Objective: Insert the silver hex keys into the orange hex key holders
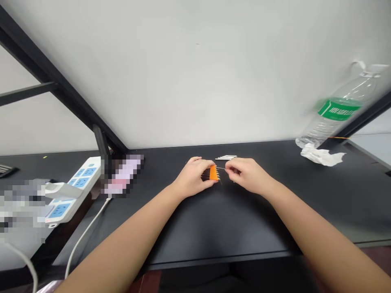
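Observation:
My left hand (pixel 195 177) is closed around a small orange holder (pixel 214 173) just above the black tabletop, thumb below and fingers above. Several short metal tips stick out along the holder's right side. Between thumb and forefinger, my right hand (pixel 244 173) pinches a thin metal rod (pixel 220 168), whose left end meets the upper part of the holder. Whether that end sits inside the holder is too small to tell. Just behind my right hand lies a row of several thin silvery rods (pixel 227 157), partly covered by the hand.
A clear plastic bottle (pixel 339 106) with a green label stands at the right by the wall, with crumpled white tissue (pixel 322 155) at its base. To the left are a white power strip (pixel 76 187), a blurred-out phone-like object (pixel 125 173) and its white cable (pixel 82 232).

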The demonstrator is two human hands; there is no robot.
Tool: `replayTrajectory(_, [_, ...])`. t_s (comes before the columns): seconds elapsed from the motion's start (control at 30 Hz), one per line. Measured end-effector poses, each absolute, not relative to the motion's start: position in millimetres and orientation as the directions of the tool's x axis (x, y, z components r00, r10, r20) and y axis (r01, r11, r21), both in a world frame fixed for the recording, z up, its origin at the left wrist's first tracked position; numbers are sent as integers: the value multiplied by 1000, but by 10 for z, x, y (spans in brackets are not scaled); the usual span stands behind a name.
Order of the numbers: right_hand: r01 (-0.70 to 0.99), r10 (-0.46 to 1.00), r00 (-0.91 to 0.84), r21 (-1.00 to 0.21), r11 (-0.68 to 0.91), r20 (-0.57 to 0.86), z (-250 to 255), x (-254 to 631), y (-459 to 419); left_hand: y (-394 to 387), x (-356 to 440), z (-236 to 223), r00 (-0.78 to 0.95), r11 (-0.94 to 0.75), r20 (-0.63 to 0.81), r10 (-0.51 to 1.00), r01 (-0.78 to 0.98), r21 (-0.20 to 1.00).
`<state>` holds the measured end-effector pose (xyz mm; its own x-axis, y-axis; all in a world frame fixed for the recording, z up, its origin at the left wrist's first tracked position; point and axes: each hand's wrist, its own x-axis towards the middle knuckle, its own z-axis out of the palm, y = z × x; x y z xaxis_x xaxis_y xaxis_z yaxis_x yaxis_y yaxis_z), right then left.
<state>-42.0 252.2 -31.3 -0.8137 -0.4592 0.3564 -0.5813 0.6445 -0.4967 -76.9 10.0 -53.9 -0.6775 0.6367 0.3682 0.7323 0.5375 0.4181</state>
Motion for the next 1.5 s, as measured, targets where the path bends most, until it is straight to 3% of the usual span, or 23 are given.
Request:
replayTrajectory(0.23, [-632,-486,-775,-482,608,403,-282,-412,2539,85,-768,-534,-630,505,399,666,775,380])
replayTrajectory(0.5, [-596,-444,-795,-671,442,414,-311,-407,2511,129,-706,-557,-558,449,486,672,830,332])
replayTrajectory(0.67, [-257,-360,-917,-944,205,171,-472,-473,2420,182,-619,-516,-557,424,468,686,829,366])
replayTrajectory(0.73, [-93,-409,-912,-989,118,37,-512,-506,2403,191,-603,-500,-554,410,465,690,829,379])
replayTrajectory(0.8, [-15,-484,-874,-991,133,-52,-528,-534,2404,192,-601,-482,-547,391,450,706,831,396])
replayTrajectory(0.9, [-91,-497,-864,-950,300,-74,-532,-569,2441,174,-617,-453,-553,407,371,746,820,403])
replayTrajectory(1.07, [-381,-293,-925,-615,691,243,-619,-702,2609,130,-664,-453,-620,519,220,753,765,381])
replayTrajectory(1.13, [-373,-247,-923,-523,767,296,-690,-774,2687,120,-674,-471,-617,523,188,764,764,379])
replayTrajectory(1.27, [-343,-262,-935,-414,843,241,-793,-856,2762,112,-669,-479,-596,512,136,791,768,384])
replayTrajectory(1.4, [-319,-264,-943,-325,890,201,-785,-839,2731,73,-728,-477,-643,529,208,737,740,416])
replayTrajectory(1.5, [-291,-245,-952,-286,913,185,-749,-804,2695,-10,-884,-544,-773,670,348,530,633,387])
